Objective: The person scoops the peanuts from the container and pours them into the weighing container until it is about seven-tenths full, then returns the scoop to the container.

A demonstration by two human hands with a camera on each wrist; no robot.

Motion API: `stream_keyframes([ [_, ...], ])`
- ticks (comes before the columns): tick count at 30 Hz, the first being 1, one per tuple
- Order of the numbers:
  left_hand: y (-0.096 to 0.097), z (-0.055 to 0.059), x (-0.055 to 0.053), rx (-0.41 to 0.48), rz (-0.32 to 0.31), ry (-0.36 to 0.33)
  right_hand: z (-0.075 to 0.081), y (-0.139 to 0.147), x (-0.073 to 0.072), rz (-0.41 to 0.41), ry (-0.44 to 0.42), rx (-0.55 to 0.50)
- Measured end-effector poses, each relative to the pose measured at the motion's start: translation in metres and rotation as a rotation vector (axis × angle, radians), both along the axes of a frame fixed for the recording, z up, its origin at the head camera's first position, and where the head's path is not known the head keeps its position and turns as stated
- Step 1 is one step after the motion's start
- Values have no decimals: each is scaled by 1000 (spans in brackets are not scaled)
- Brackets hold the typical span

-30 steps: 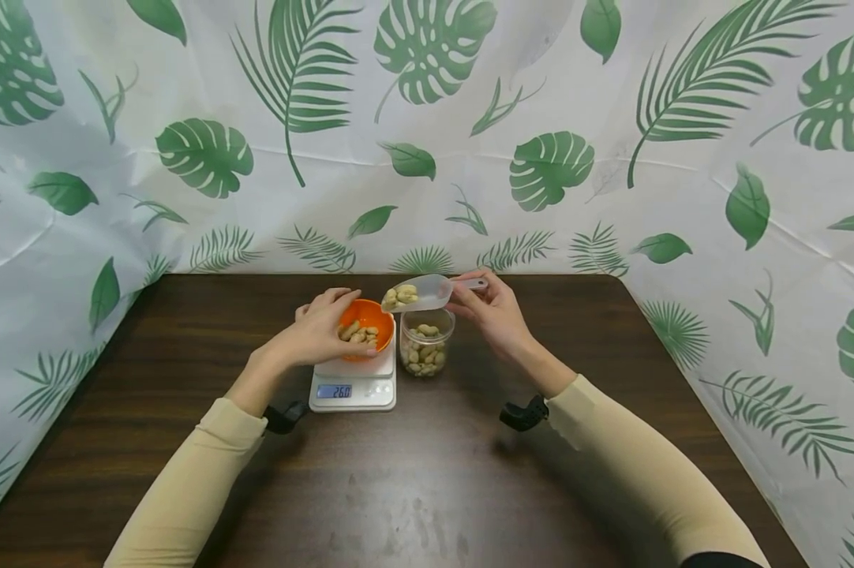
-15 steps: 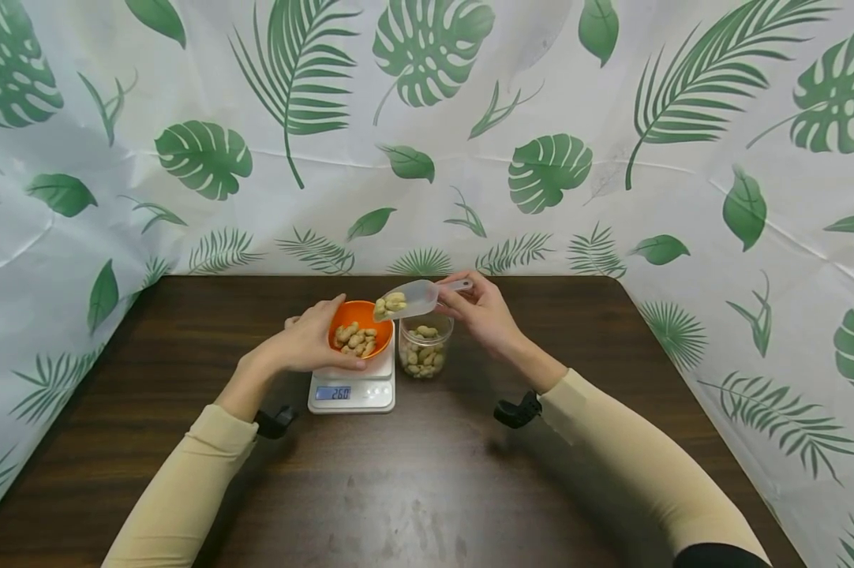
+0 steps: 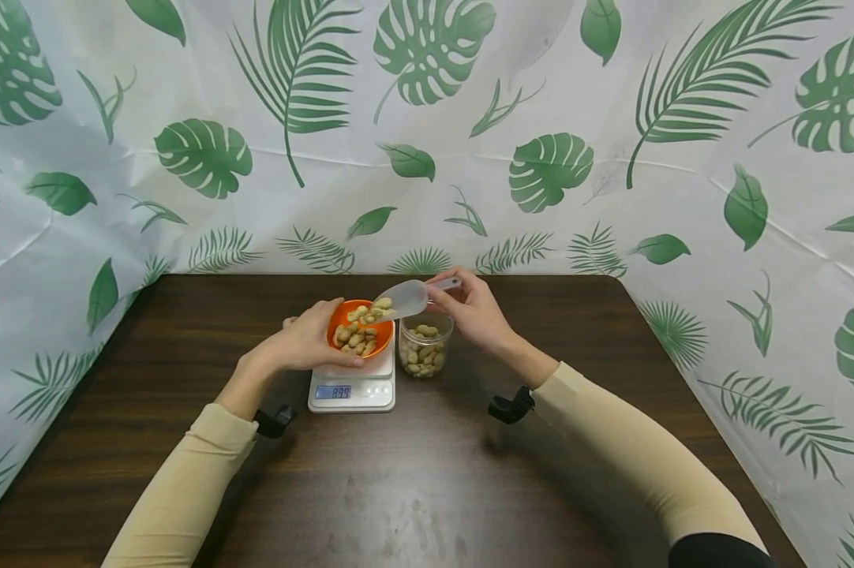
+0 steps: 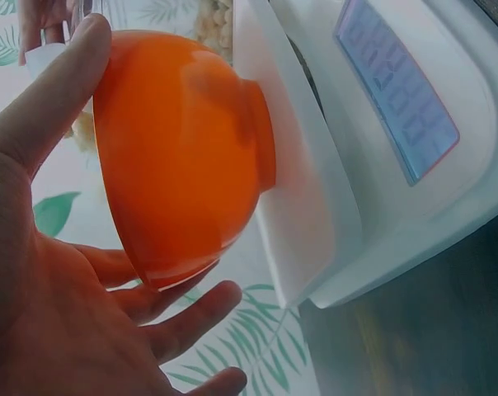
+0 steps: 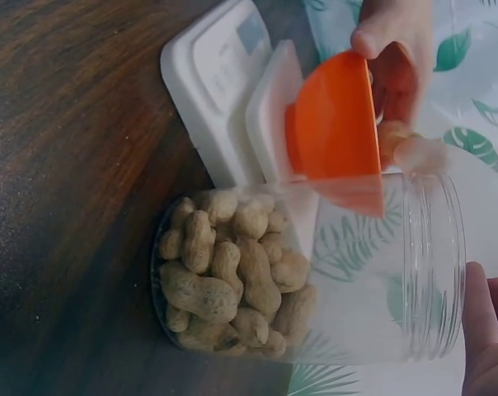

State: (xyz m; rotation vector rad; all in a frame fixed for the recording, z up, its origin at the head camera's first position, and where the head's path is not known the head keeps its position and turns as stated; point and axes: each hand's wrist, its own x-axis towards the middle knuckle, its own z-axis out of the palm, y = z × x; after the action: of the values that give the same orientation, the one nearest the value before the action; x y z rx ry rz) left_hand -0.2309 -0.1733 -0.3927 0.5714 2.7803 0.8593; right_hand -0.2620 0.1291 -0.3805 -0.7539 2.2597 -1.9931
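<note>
My left hand (image 3: pixel 301 341) holds an orange bowl (image 4: pixel 183 148) by its rim, thumb on one side and fingers on the other. The bowl's foot meets the platform of a white digital kitchen scale (image 3: pixel 376 401), whose display is lit. Unshelled peanuts (image 3: pixel 356 342) lie in the bowl. In the head view, my right hand (image 3: pixel 473 310) pinches the handle of a clear plastic scoop (image 3: pixel 407 298), tipped down over the bowl's rim. Peanuts (image 3: pixel 363 315) are at its mouth, over the bowl. The right wrist view shows only some fingers of that hand.
Just right of the scale stands a clear jar (image 5: pixel 356 239), lidless and partly filled with peanuts (image 5: pixel 232 272). Dark wood tabletop (image 3: pixel 427 489) lies in front. A leaf-printed white sheet (image 3: pixel 470 173) hangs behind the table's far edge.
The scoop has moved left and tipped over the bowl; its peanuts have slid to its mouth and over the bowl. The left hand tilted the bowl slightly toward the scoop. The scale's reading changed.
</note>
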Motion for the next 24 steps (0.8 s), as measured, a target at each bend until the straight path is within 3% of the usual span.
stream_keyframes([
  [12,-1,-1,-1,4,-1,-4,12,6,-1,-20,64,28],
  [24,1,1,0,0,6,-18,21,24,-1,-38,61,53],
])
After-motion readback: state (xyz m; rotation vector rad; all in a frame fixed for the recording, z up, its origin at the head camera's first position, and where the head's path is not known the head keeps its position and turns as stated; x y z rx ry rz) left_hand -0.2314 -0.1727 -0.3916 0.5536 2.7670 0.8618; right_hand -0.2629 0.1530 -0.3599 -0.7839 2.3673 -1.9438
